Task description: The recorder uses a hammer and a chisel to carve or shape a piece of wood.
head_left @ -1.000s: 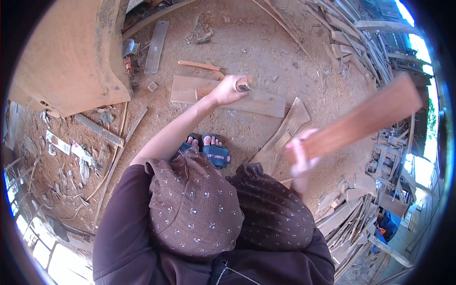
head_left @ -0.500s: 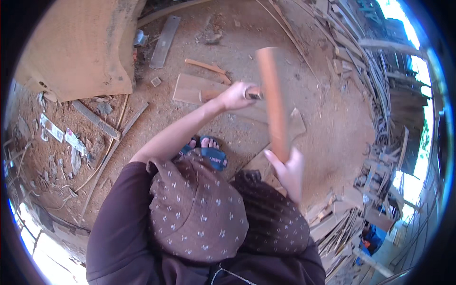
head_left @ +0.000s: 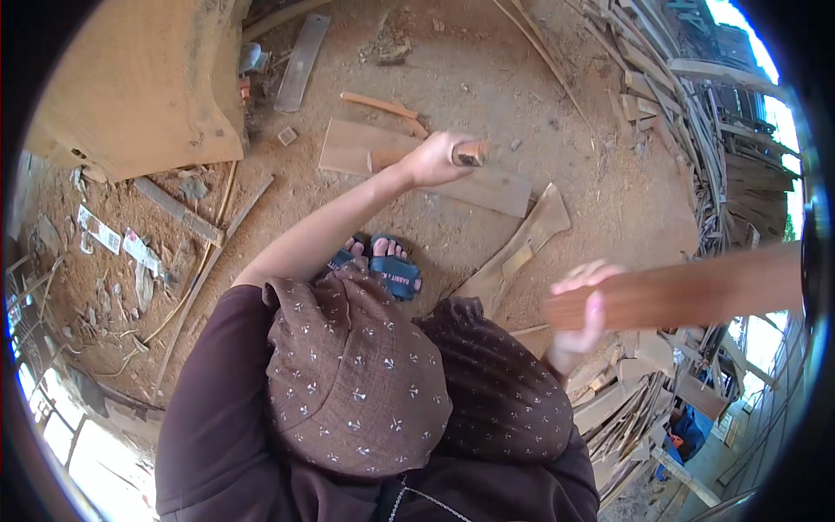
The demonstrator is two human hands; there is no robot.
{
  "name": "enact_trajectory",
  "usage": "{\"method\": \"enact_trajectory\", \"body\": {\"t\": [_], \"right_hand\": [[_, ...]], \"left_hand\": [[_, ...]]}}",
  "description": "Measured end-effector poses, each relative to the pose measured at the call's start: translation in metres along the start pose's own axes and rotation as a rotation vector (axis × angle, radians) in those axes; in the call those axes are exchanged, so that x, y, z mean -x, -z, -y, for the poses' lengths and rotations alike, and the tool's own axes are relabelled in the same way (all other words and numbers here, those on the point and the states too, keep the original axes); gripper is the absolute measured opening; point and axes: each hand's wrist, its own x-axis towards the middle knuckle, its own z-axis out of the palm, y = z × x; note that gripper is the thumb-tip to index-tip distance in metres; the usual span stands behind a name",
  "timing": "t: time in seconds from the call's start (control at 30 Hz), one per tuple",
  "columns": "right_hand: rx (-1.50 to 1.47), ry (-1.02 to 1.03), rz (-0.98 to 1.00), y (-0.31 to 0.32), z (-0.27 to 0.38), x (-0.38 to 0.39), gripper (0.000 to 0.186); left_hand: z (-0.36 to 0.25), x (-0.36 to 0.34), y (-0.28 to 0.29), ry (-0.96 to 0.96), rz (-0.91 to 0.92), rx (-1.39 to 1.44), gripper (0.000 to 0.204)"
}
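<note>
As my left hand (head_left: pixel 432 163) clenches a wooden handle (head_left: pixel 470 154), its end showing past the fist, over a flat board (head_left: pixel 497 189) on the dirt floor (head_left: pixel 609 191), my right hand (head_left: pixel 583 300) grasps the near end of a thick reddish-brown wooden bar (head_left: pixel 696 290). The bar extends to my right, well apart from the handle. Whatever is beneath my left fist is hidden. A curved wooden offcut (head_left: pixel 526 237) lies near the board's right end, to the right of my sandals (head_left: pixel 396 278).
</note>
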Motion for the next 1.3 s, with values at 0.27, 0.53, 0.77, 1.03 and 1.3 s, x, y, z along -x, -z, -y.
{"method": "enact_trajectory", "body": {"t": [0.27, 0.53, 0.77, 1.03, 1.3], "right_hand": [[0.038, -0.089, -0.025, 0.004, -0.002, -0.016, 0.020], [0.654, 0.004, 0.450, -0.002, -0.046, -0.029, 0.018], [0.791, -0.265, 0.346, -0.014, -0.052, -0.019, 0.026], [0.251, 0.065, 0.038, -0.013, -0.032, 0.000, 0.020], [0.110, -0.205, -0.205, -0.003, -0.011, -0.014, 0.016]], "left_hand": [[0.007, -0.008, 0.014, 0.003, -0.023, 0.002, 0.029], [0.012, 0.007, 0.000, 0.037, -0.046, 0.021, 0.039], [0.003, -0.002, -0.005, 0.078, 0.014, 0.015, 0.029], [-0.004, -0.007, 0.001, 0.053, 0.020, -0.009, 0.032], [-0.005, -0.001, 0.003, 0.107, -0.001, -0.006, 0.033]]}}
